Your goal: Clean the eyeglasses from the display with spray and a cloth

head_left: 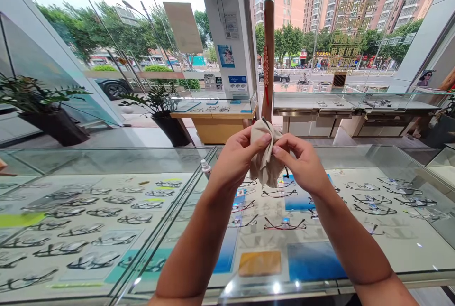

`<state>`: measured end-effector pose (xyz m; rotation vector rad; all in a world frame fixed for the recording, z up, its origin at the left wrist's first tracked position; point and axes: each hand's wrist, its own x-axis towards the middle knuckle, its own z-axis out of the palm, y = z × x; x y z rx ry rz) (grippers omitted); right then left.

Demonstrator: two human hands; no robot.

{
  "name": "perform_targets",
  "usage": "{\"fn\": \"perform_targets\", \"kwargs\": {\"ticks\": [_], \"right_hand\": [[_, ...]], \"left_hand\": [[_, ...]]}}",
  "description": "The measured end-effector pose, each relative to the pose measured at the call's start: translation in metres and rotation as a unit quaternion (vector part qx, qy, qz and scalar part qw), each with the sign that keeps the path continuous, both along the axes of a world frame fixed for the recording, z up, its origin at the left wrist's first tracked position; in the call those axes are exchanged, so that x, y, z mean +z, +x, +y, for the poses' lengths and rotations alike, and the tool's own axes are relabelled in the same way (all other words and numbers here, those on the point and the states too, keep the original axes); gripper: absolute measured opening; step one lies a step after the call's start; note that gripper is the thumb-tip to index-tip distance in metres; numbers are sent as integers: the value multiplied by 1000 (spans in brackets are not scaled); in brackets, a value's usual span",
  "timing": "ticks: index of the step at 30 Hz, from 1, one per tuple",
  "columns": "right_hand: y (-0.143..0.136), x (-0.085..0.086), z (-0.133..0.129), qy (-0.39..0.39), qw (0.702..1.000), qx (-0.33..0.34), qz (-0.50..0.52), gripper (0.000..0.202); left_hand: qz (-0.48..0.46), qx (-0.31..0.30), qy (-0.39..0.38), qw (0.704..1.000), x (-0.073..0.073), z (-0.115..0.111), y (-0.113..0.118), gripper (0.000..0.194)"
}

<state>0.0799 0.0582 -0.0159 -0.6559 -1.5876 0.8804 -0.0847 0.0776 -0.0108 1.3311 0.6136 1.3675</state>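
Observation:
A crumpled beige cleaning cloth [265,168] is pinched between my two hands above a glass display case. My left hand [245,149] grips the cloth from the left, its thumb pressed on the front. From the right, my right hand [300,156] holds a fold of it between thumb and fingers. A thin dark eyeglass temple [286,172] sticks out below the cloth near my right hand, and another dark tip shows at the top. The cloth hides the rest of those glasses. Under my hands, rows of eyeglasses [285,224] lie inside the case.
A small white spray bottle [205,167] stands on the glass to my left. More glasses [94,259] fill the left case. Beyond are potted plants [167,118], a wooden post [268,59] and further display counters [320,102]. Part of another person's hand [3,167] shows at the far left edge.

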Motion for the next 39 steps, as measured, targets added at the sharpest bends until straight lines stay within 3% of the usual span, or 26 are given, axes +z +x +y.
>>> {"fn": "perform_targets", "kwargs": {"ticks": [7,14,17,20,22,25,28,34,39], "right_hand": [[5,1,2,-23,999,37,-2,26],[8,2,0,-55,986,159,-9,39],[6,2,-2,-46,985,164,-17,42],[7,4,-2,-59,985,162,-9,43],[9,6,-1,-75,984,164,8,42],[16,10,0,-91,980,173,35,42],[21,11,1,-109,975,187,50,40],[19,5,2,-129,955,265,25,38],[15,2,2,-140,945,295,18,39]], "left_hand": [[37,29,47,998,4,0,-4,44],[42,180,168,968,-2,-8,15,42],[22,196,185,963,-3,-8,20,50],[8,158,174,972,-2,-4,13,57],[18,95,152,984,0,-1,5,56],[47,-13,129,990,3,2,-6,47],[50,-51,138,988,4,1,-7,37],[41,22,183,982,1,-4,3,39],[41,131,194,971,-3,-5,6,55]]}}
